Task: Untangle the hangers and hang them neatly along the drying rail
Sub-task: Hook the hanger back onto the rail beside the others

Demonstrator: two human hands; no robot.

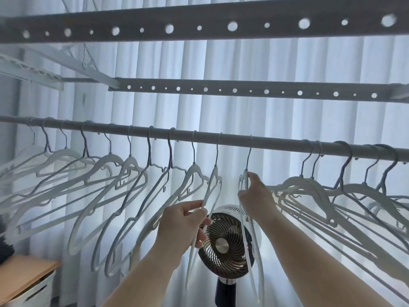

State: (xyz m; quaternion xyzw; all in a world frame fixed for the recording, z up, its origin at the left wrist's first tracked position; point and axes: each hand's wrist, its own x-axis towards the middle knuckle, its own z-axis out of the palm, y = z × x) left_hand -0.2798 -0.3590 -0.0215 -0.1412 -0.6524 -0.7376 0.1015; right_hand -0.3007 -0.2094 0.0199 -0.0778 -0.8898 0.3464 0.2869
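A grey drying rail (276, 144) runs across the view, sloping down to the right. Several white hangers (106, 173) hang evenly spaced along its left half. A bunched group of white hangers (314, 191) hangs crowded on the right part. My left hand (183, 224) grips the lower edge of one white hanger (213, 185) that hangs edge-on from the rail. My right hand (254, 193) holds the neck of a second edge-on hanger (247, 240), whose hook sits over the rail just to the right.
Two perforated grey bars (221, 90) cross overhead, above the rail. A round fan (225, 240) on a dark stand sits behind and below my hands. White curtains fill the background. A wooden-topped white box (26, 282) stands at the lower left.
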